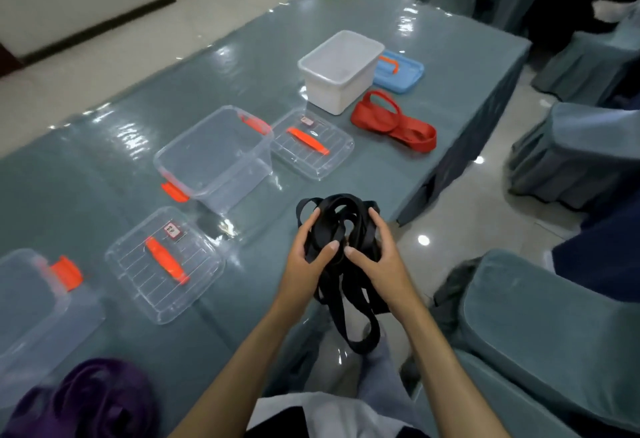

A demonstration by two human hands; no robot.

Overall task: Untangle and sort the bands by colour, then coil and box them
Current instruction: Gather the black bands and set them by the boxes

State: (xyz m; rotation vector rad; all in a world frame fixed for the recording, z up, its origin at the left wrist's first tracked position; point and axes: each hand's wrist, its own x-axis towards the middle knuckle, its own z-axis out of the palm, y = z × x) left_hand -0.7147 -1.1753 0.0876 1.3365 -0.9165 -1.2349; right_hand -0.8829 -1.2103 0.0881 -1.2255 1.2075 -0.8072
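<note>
A tangled bundle of black bands (341, 226) is held over the table's near edge, with loops hanging down below my hands. My left hand (306, 259) grips its left side, thumb pressed on the front. My right hand (375, 257) grips its right side, fingers curled round the loops. A pile of red bands (393, 124) lies on the table at the far right. Purple bands (93, 399) lie at the near left corner. A clear box with orange clips (216, 157) stands open mid-table.
A white box (341, 70) stands at the back beside a blue lid (400, 72). Two clear lids (311, 144) (164, 264) lie flat on the grey table (450, 56). Another clear box (31, 302) stands at the left. Covered chairs (540, 326) stand to the right.
</note>
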